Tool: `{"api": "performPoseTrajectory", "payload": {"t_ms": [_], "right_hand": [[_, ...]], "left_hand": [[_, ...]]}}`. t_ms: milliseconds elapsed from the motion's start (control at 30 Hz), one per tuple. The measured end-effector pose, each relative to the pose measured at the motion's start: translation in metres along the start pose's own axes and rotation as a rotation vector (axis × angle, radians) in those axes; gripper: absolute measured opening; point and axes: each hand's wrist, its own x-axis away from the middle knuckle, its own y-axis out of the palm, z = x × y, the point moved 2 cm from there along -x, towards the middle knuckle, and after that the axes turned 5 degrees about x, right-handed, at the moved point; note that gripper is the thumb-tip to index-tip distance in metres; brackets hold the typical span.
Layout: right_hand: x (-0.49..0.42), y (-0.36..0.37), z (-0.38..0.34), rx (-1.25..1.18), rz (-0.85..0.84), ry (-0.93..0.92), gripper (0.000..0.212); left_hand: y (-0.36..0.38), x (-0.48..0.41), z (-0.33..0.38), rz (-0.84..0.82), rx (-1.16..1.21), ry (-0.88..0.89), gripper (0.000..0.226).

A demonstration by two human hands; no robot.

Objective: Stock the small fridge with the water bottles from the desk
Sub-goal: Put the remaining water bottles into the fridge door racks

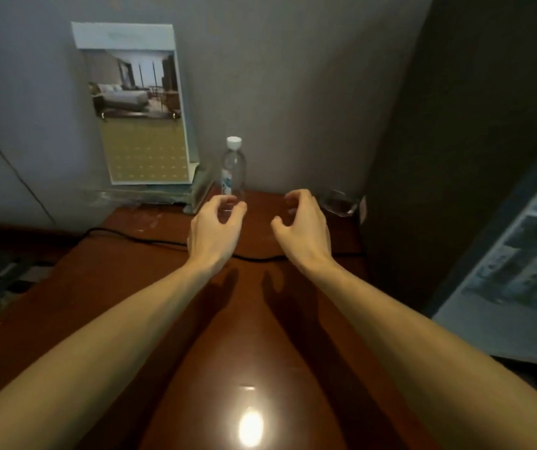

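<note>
Both hands (216, 227) (302, 222) hover cupped over desk (150, 287), near bottle (233, 167).

This looks like a hotel guest room. A glossy reddish-brown wooden tabletop (137, 287) stands against a plain grey wall (293, 76), and on it a clear acrylic stand holds a printed card (137, 108) picturing a furnished bedroom with a bed and carpet. A small sealed water bottle (233, 167) and an upturned drinking glass (338, 203) sit near the wall, and a black cable (150, 240) crosses the wood.
</note>
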Motion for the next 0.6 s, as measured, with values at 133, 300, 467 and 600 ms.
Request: {"api": "performPoseTrajectory", "payload": {"t_ms": [133,300,467,600], "right_hand": [[-0.039,0.05,0.013,-0.032,-0.101,0.053,0.054],[-0.078,0.11,0.02,-0.099,-0.188,0.071,0.066],[-0.106,0.158,0.017,-0.191,-0.204,0.101,0.074],[-0.116,0.176,0.012,-0.216,-0.156,0.144,0.065]], "left_hand": [[0.013,-0.042,-0.025,-0.014,0.087,-0.091,0.069],[0.023,-0.093,-0.052,-0.041,0.059,-0.14,0.085],[0.024,-0.129,-0.069,-0.031,-0.015,-0.126,0.09],[0.025,-0.149,-0.093,-0.123,-0.028,-0.095,0.088]]}}
